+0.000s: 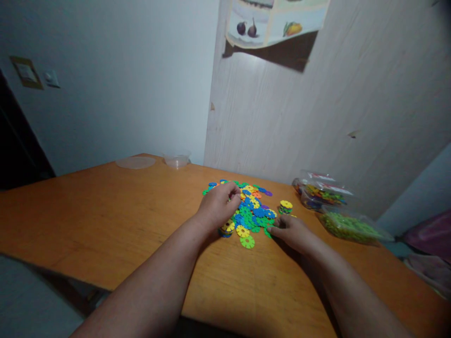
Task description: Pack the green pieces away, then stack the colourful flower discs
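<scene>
Dozens of flat, notched plastic discs in blue, green, yellow and orange [252,209] lie in a loose pile on your orange-brown wooden table [105,220]. Your left hand [218,204] rests on the pile's near-left edge, fingers curled down into the discs; whether they pinch one you cannot tell. Your right hand [292,231] lies at the pile's near-right edge, fingertips bent onto green discs. Just right of the pile stands a short stack of discs with a yellow one on top [285,206]. Farther right sit 2 clear plastic tubs, one of mixed pieces [322,192], one of green pieces [347,227]. Well behind the pile, a clear plastic bowl [176,160] stands beside a clear round lid [136,162].
</scene>
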Tool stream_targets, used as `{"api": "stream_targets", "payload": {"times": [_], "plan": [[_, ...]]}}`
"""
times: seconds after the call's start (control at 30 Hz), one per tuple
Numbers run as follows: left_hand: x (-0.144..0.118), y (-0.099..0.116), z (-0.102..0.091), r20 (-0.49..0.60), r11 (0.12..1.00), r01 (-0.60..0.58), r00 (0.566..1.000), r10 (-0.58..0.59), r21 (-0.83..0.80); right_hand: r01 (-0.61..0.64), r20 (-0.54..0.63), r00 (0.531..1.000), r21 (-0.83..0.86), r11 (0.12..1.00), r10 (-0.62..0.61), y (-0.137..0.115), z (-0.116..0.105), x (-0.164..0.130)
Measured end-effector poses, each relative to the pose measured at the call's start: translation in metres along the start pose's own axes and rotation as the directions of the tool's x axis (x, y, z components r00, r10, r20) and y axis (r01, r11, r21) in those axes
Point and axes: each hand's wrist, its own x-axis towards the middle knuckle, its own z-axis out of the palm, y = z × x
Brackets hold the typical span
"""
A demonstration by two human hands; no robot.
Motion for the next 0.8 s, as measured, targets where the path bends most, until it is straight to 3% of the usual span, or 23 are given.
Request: {"api": "stream_targets", "payload": {"times": [0.2, 0.3, 0.47, 0.6, 0.8], "plan": [[0.001, -0.001, 0.0, -0.002, 1.0, 0.017, 1.0, -0.017, 0.01, 0.129, -0.078, 0.989, -0.016, 0.992, -0.129, -0.026, -0.007, -0.013], [0.0, -0.001, 0.001, -0.004, 1.0, 0.017, 1.0, -0.017, 0.014, 0.229, -0.033, 0.973, 0.05, 0.972, -0.228, -0.05, -0.002, -0.027], [0.0, 0.001, 0.0, -0.003, 1.0, 0.014, 1.0, -0.014, 0.02, 0.166, 0.072, 0.985, -0.103, 0.981, -0.159, -0.078, 0.01, -0.043], [0.0, 0.002, -0.001, -0.005, 0.999, 0.021, 1.0, -0.021, 0.027, 0.157, 0.118, 0.982, -0.063, 0.986, -0.149, -0.079, 0.016, -0.041], [0.0, 0.001, 0.0, -0.003, 1.0, 0.02, 1.0, -0.02, 0.02, 0.188, 0.092, 0.976, 0.086, 0.978, -0.196, -0.072, 0.022, -0.037]]}}
